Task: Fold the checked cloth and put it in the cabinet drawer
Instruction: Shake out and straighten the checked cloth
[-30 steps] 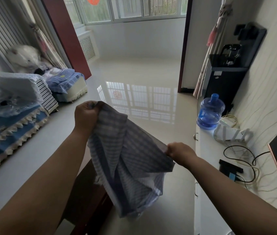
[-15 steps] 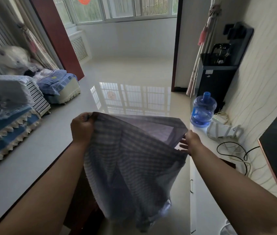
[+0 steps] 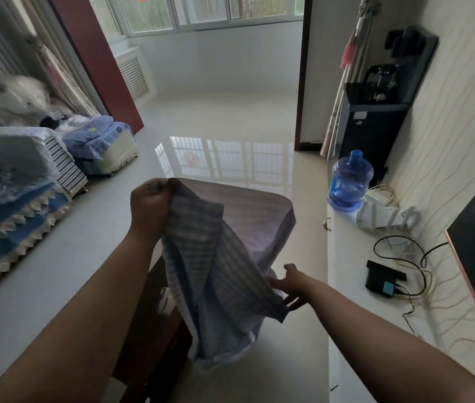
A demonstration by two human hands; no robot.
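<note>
The left hand (image 3: 150, 203) grips a top corner of the checked cloth (image 3: 219, 274), which hangs in the air over the glossy floor (image 3: 230, 126); the right hand (image 3: 287, 283) (fingers spread) touches its lower edge, left of the white cabinet top (image 3: 352, 257)

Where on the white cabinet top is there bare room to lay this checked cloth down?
The near end of the white cabinet top, this side of the black box, looks bare apart from a thin wire. Farther along it is crowded: cables, a white device, and the blue water jug.
</note>
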